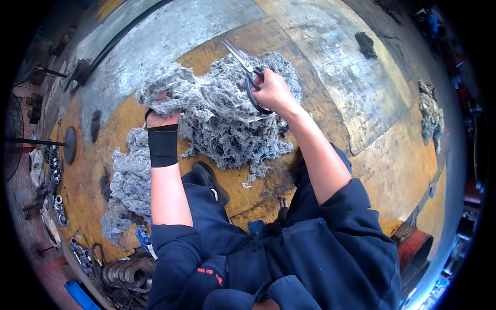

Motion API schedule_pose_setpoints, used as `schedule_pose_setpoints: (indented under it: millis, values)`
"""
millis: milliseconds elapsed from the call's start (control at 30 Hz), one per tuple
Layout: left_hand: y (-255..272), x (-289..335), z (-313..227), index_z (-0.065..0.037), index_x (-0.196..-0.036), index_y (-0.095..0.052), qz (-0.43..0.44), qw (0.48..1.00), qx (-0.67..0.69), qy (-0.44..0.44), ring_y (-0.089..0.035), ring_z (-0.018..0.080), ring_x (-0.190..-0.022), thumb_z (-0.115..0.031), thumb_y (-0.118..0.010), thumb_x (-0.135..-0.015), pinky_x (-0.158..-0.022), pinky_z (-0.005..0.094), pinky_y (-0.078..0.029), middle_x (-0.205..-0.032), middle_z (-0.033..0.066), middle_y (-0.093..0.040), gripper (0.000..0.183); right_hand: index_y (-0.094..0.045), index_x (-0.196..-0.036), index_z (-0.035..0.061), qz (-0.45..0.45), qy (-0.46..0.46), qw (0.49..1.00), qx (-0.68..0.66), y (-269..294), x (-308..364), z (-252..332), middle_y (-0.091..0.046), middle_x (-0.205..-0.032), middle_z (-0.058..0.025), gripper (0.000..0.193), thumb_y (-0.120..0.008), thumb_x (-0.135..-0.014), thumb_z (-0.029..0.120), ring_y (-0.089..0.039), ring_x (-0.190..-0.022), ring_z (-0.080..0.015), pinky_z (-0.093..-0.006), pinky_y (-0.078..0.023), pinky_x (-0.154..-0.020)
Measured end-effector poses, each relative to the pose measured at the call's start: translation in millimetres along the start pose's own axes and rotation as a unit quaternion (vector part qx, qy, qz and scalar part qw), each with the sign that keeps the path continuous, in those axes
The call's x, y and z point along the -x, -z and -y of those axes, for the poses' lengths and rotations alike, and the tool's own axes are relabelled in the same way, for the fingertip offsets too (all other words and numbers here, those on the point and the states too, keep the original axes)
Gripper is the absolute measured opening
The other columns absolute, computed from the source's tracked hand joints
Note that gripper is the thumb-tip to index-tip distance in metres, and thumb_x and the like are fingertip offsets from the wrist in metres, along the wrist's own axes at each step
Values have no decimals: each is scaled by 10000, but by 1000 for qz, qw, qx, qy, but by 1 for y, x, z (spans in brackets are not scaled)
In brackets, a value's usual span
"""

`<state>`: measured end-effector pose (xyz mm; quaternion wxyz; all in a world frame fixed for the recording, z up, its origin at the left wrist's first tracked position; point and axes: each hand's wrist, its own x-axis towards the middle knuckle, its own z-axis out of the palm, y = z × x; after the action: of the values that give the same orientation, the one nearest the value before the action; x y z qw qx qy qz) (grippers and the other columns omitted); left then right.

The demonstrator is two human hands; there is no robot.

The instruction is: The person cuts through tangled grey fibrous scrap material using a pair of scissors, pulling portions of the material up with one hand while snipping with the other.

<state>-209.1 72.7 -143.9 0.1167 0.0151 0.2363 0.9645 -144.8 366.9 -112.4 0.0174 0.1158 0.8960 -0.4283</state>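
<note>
A big heap of grey, stringy waste fibre (pixel 232 132) lies on the floor in front of me. My left hand (pixel 161 116), with a black wrist wrap (pixel 163 145), grips a clump of the same fibre (pixel 175 88) at the heap's left side. Strands run from this clump across to the heap, and most of the left fingers are buried in it. Above the heap's right part, my right hand (pixel 274 93) holds scissors (pixel 244 64) by their black handles. The blades point away and to the left, and look almost closed.
A second fibre pile (pixel 129 178) lies left of my left forearm. Smaller fibre scraps (pixel 430 116) and a dark clump (pixel 366 45) rest on the right. My shoe (pixel 211 183) stands by the heap. Metal rings (pixel 126 274) sit at the lower left, a red-rimmed cylinder (pixel 413 245) at the lower right.
</note>
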Motion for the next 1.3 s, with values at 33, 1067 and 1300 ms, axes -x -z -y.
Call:
schedule_pose_setpoints:
  millis: [33, 1067, 1300]
  values:
    - [-3, 2, 3, -29, -1216, -547, -1, 1000, 23, -4, -479, 346, -1199, -79, -578, -783, -1042, 516, -351, -1257, 161, -546, 437, -565, -861, 4, -6, -4, 1000, 13, 0, -1, -4, -636, -822, -173, 323, -718, -685, 226, -633, -811, -304, -384, -481, -740]
    - [13, -9, 31, -59, -1268, -518, 109, 977, 142, 113, -439, 339, -1240, -307, -561, -855, -1062, 509, -313, -1324, 140, -504, 484, -574, -975, 24, 13, 183, 948, -260, -64, 14, 13, -585, -824, -51, 368, -752, -669, 123, -510, -766, -87, -280, -445, -682]
    - [17, 1, 11, -71, -1104, -624, 63, 987, 138, 55, -537, 313, -1122, -354, -520, -844, -994, 515, -376, -1172, 119, -611, 397, -605, -841, 21, -52, 95, 994, -29, -35, 25, 37, -631, -742, -193, 349, -682, -723, 340, -623, -727, -366, -418, -482, -640]
